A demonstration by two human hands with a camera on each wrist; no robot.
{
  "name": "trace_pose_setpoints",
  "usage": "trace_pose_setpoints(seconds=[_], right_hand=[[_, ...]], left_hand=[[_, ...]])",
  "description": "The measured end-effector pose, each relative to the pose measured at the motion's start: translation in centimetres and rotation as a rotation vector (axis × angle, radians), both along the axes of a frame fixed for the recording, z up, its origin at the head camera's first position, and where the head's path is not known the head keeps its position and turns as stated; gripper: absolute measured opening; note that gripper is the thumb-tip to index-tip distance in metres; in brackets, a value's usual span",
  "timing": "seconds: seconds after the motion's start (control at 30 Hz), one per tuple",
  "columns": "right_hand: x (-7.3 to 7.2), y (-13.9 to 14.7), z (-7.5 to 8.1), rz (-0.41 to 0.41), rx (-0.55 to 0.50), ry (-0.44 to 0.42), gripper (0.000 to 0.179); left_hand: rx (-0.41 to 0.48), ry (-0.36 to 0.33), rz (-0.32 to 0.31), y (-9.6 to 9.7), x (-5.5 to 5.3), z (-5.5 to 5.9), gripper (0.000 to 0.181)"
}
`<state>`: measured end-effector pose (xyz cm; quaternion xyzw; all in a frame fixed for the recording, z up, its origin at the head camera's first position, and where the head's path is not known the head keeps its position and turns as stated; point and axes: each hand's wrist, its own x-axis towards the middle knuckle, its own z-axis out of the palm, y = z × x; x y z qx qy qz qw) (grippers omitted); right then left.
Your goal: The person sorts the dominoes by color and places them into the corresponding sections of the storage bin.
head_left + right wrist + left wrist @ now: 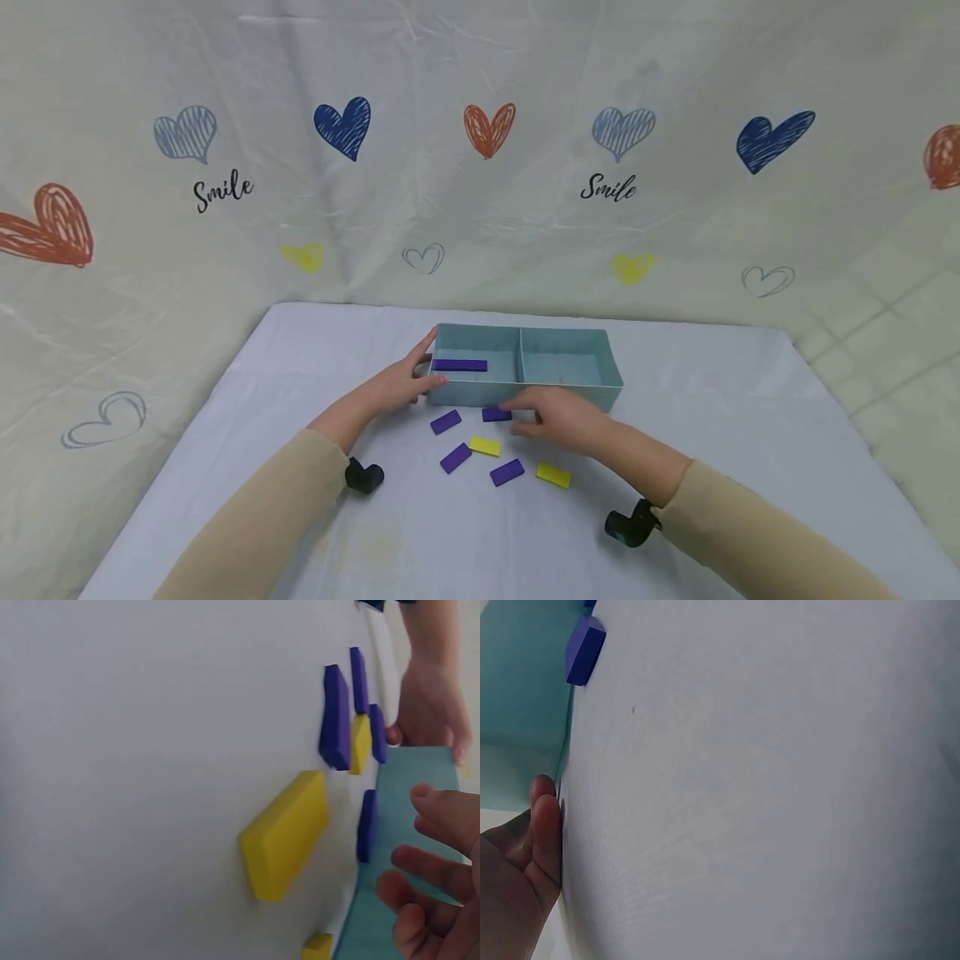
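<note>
A pale teal two-compartment box [570,398] stands on the table. My left hand [396,385] grips its left end, thumb at the front wall and index finger reaching up to the back corner. In the left wrist view, the lower fingers [546,832] are beside the box's corner. A long purple strip [461,365] lies in the left compartment. My right hand [562,417] is at the front wall, fingers loosely spread around nothing. Its fingertips are close to a purple block [495,414]; the right wrist view shows a gap between them and that block [367,825].
Nearer me lie more purple blocks [455,458] and yellow blocks [553,475] on the white cloth [420,542]. Another yellow block [319,949] shows low in the right wrist view. Behind the table hangs a sheet printed with hearts [491,131].
</note>
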<state>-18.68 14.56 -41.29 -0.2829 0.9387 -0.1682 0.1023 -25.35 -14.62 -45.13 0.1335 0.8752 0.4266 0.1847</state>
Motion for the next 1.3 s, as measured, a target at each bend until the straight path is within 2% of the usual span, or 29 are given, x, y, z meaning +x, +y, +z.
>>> trace_pose_setpoints(seconds=[0.2, 0.37, 0.67, 0.93, 1.13, 1.3], right_hand=[[-0.1, -0.6, -1.1, -0.037, 0.080, -0.021, 0.037], [0.0, -1.2, -1.6, -0.026, 0.124, -0.021, 0.036], [0.7, -0.7, -1.2, 0.020, 0.110, -0.036, 0.028], [1.4, -0.2, -0.9, 0.020, 0.134, -0.066, 0.028], [1.4, 0.3, -0.4, 0.014, 0.059, -0.019, 0.027], [1.0, 0.3, -0.2, 0.006, 0.063, 0.015, 0.027]], left_hand=[[0.000, 0.002, -0.002, 0.1, 0.0, 0.1, 0.089], [-0.005, -0.002, 0.002, 0.2, 0.0, 0.2, 0.089], [-0.025, 0.011, 0.001, 0.4, 0.0, 0.2, 0.089], [-0.028, 0.008, 0.002, 0.2, 0.0, 0.1, 0.088], [-0.011, 0.008, 0.000, 0.1, 0.0, 0.0, 0.088], [-0.015, 0.005, 0.000, 0.2, -0.1, -0.2, 0.088]])
